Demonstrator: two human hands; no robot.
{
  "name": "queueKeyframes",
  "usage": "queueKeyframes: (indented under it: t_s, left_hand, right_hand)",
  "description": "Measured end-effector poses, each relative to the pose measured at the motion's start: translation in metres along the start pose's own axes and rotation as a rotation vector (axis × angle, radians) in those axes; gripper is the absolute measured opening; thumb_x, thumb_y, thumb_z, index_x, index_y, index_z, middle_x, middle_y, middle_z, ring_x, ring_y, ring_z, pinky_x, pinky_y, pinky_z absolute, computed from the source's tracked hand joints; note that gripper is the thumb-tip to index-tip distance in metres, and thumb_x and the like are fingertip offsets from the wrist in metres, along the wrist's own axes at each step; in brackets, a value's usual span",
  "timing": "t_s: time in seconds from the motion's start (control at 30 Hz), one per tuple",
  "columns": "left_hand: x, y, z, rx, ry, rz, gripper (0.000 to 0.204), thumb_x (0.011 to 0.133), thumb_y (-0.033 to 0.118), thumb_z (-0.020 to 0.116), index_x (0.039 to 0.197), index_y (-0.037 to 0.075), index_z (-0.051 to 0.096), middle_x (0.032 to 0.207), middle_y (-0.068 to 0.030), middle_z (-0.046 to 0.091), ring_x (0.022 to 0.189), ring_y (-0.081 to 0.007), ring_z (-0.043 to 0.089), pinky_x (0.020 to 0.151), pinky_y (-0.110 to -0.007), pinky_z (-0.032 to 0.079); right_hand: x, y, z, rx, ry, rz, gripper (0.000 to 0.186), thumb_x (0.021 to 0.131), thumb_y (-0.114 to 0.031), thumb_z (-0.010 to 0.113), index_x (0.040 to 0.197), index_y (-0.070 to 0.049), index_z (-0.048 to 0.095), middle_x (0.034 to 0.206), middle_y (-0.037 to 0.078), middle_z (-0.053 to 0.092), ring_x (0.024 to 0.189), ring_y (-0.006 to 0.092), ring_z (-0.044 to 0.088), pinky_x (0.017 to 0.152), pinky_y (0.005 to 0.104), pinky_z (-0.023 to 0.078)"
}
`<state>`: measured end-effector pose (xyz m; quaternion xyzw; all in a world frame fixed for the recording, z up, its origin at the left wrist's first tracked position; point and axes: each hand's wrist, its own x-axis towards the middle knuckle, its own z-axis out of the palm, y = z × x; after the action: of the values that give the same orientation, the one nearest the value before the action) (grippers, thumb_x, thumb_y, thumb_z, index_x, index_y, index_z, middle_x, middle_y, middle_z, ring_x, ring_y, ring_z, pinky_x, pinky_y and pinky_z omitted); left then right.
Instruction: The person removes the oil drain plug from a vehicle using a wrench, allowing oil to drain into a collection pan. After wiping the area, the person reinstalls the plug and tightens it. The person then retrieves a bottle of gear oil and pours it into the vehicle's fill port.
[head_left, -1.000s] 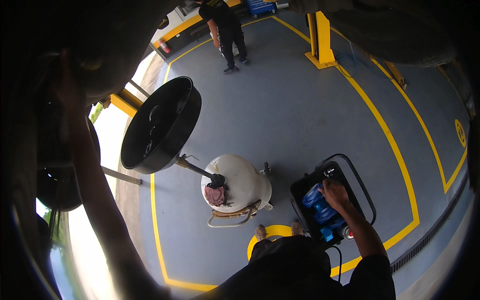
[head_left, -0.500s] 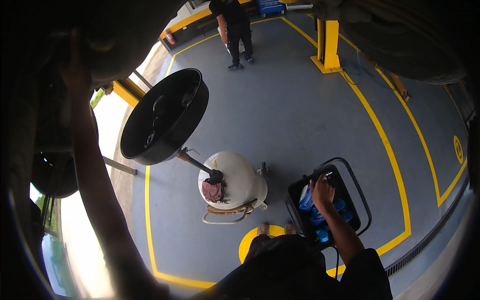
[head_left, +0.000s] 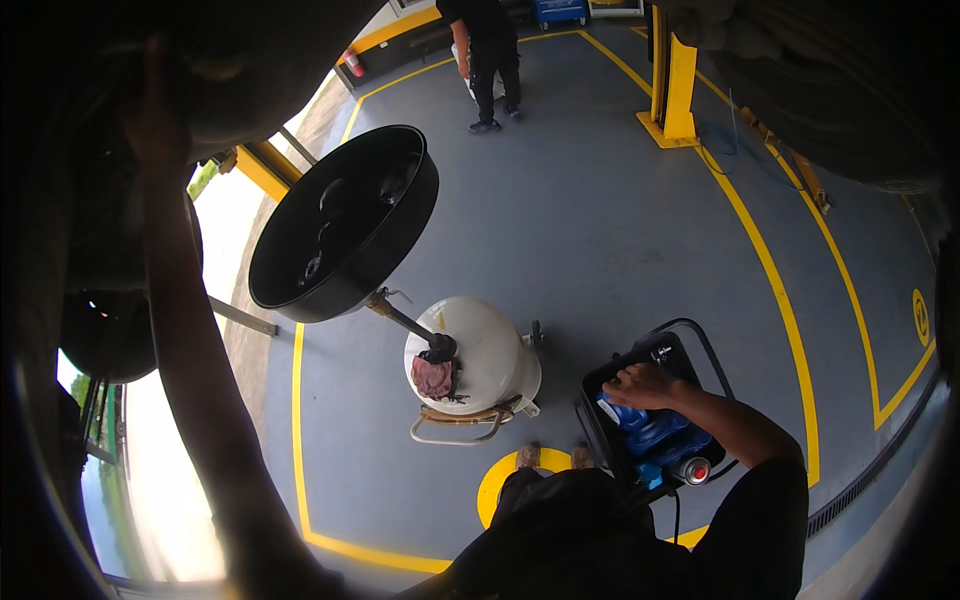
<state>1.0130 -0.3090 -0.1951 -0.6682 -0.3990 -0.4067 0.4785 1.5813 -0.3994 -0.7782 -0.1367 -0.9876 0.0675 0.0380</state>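
Observation:
My left hand (head_left: 155,115) is raised at the upper left against the dark underside of a vehicle (head_left: 235,70). Deep shadow hides most of its fingers and whatever they touch. At the lower right my right hand (head_left: 642,386) reaches over a black handled tray (head_left: 592,412), its fingers curled down near the inner left side. What those fingers hold, if anything, is hidden. Just below them lie several blue bottles (head_left: 655,432). A can with a red top (head_left: 695,470) stands in the tray's near right corner, and a small shiny metal piece (head_left: 662,353) lies at its far end.
A white drain tank (head_left: 485,350) carries a wide black drain pan (head_left: 340,225) on a pole, with a reddish rag (head_left: 433,378) on top. Beyond stand a person in dark clothes (head_left: 487,60) and a yellow lift post (head_left: 675,85). Yellow lines (head_left: 765,255) mark the grey floor.
My right hand has shifted left and a little up, from the tray's middle toward its left side. The red-topped can now shows in the near corner. My left arm stays raised.

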Motion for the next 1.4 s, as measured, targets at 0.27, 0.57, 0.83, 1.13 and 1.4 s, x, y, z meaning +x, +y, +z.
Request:
queueKeyframes:
  t_s: [0.27, 0.57, 0.83, 1.13, 1.4]
  left_hand:
    - [0.013, 0.007, -0.022, 0.092, 0.04, 0.084, 0.036, 0.103, 0.011, 0.054, 0.139, 0.009, 0.057, 0.122, -0.0191, 0.067, 0.106, -0.0288, 0.067, 0.092, -0.038, 0.053]
    - [0.034, 0.037, -0.057, 0.17, -0.006, 0.395, 0.034, 0.101, 0.009, 0.055, 0.134, 0.005, 0.059, 0.121, -0.0211, 0.065, 0.108, -0.0369, 0.063, 0.095, -0.043, 0.05]
    - [-0.006, 0.186, -0.08, -0.682, 0.386, -0.614, 0.045, 0.106, 0.033, 0.051, 0.139, 0.003, 0.052, 0.128, -0.0122, 0.062, 0.123, -0.0242, 0.058, 0.108, -0.036, 0.041]
    - [-0.364, 0.571, -0.088, -0.899, -0.796, -1.205, 0.047, 0.088, 0.006, 0.071, 0.131, 0.007, 0.051, 0.121, -0.0142, 0.06, 0.11, -0.0276, 0.061, 0.09, -0.04, 0.053]
    - [-0.526, 0.614, 0.029, -1.321, -1.278, -1.081, 0.085, 0.073, 0.016, 0.081, 0.145, 0.002, 0.039, 0.146, -0.021, 0.047, 0.138, -0.0366, 0.045, 0.107, -0.043, 0.044]
  right_hand:
    - [0.02, -0.01, -0.014, -0.092, -0.131, -0.073, 0.038, 0.091, -0.03, 0.068, 0.118, -0.007, 0.054, 0.091, 0.011, 0.063, 0.088, 0.0281, 0.066, 0.073, 0.0407, 0.056]
    - [0.009, -0.097, -0.031, 0.118, 0.125, 0.527, 0.042, 0.087, -0.029, 0.074, 0.118, -0.006, 0.058, 0.107, 0.017, 0.06, 0.101, 0.0344, 0.06, 0.086, 0.0446, 0.051]
    - [-0.001, -0.124, -0.025, 0.161, 0.235, 0.815, 0.047, 0.086, -0.038, 0.075, 0.112, -0.003, 0.058, 0.101, 0.016, 0.061, 0.1, 0.0346, 0.061, 0.086, 0.045, 0.051]
    - [-0.029, -0.141, -0.02, 0.236, 0.058, 1.083, 0.058, 0.09, -0.041, 0.069, 0.126, 0.001, 0.052, 0.099, 0.019, 0.066, 0.088, 0.0337, 0.07, 0.075, 0.042, 0.058]
    - [0.004, -0.088, -0.016, 0.28, 0.24, 0.673, 0.045, 0.077, -0.004, 0.073, 0.118, -0.003, 0.055, 0.108, 0.017, 0.06, 0.105, 0.0361, 0.058, 0.088, 0.0448, 0.051]
